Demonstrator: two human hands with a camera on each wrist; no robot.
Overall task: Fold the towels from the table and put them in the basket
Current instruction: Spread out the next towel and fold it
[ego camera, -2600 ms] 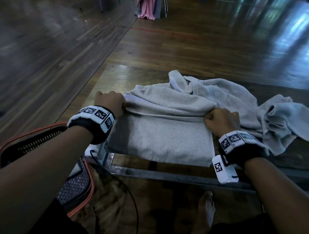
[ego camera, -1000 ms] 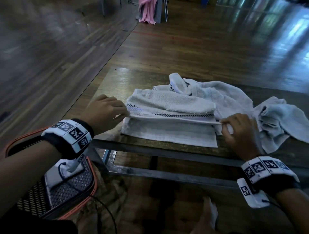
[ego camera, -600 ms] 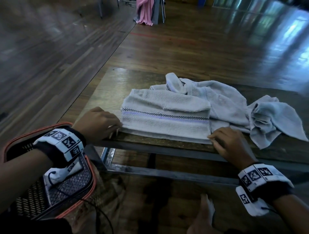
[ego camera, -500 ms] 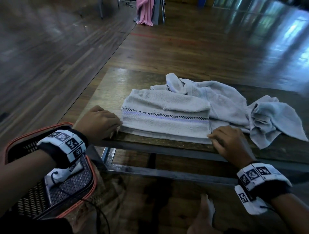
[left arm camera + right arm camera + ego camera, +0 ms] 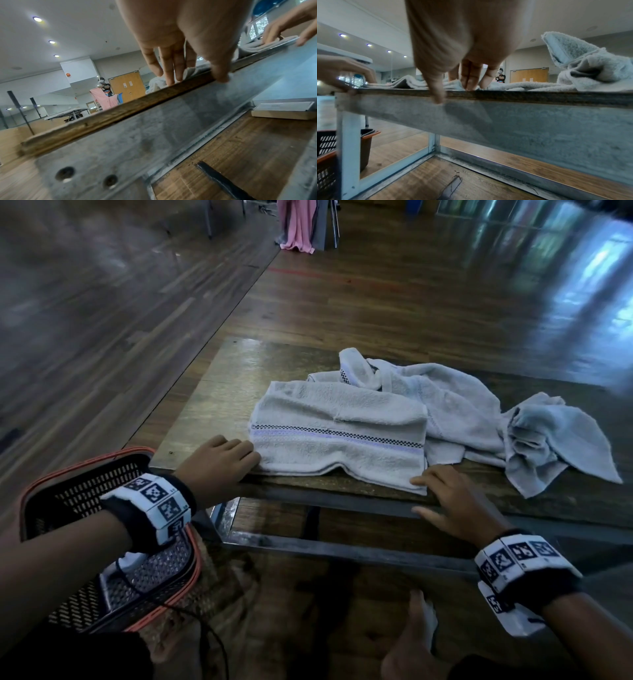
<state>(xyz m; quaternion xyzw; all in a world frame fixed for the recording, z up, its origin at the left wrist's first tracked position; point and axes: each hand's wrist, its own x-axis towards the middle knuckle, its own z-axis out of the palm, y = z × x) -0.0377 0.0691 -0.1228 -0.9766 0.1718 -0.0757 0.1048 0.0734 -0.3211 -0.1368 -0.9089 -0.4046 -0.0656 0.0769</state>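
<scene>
A pale grey towel [image 5: 337, 436] with a checked stripe lies folded flat at the near edge of the low wooden table [image 5: 219, 392]. My left hand [image 5: 224, 462] lies at the towel's left end, fingers straight on the table edge and touching the cloth [image 5: 192, 71]. My right hand [image 5: 445, 491] rests at the towel's near right corner, fingers straight, thumb over the table's front rim [image 5: 436, 97]. Neither hand holds anything. Behind and to the right lie crumpled towels [image 5: 455, 402], one bunched at the far right [image 5: 555, 443]. The black basket [image 5: 58, 501] with an orange rim stands on the floor at lower left.
A white object with a cable [image 5: 120, 568] lies in the basket. The table has a grey metal frame [image 5: 522, 121] with open floor beneath. A pink cloth [image 5: 296, 225] hangs far back. My bare foot [image 5: 407, 645] is on the floor below the table.
Both hands folded the near part of the towel over itself, laid it flat and let go. They now rest straight at its two ends by the table's edge.
</scene>
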